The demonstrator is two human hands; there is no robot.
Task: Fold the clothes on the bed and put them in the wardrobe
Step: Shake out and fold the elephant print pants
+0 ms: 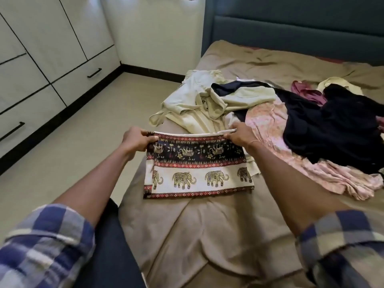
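Note:
An elephant-print cloth (197, 171), cream with black and red bands, lies partly folded on the brown bed cover (207, 225). My left hand (137, 140) pinches its far left corner and my right hand (241, 134) pinches its far right corner, holding the far edge a little above the bed. Behind it lies a heap of unfolded clothes: a pale green garment (197, 100), a pink patterned one (291, 146), a black one (336, 125) and a maroon one (307, 92). The white wardrobe (41, 59) stands at the left with its doors shut.
A dark teal padded headboard (291, 34) backs the bed. Beige floor (83, 132) runs between the bed and the wardrobe. The wardrobe's lower drawers have black bar handles (94, 73). A pale yellow garment (336, 83) lies at the far right of the heap.

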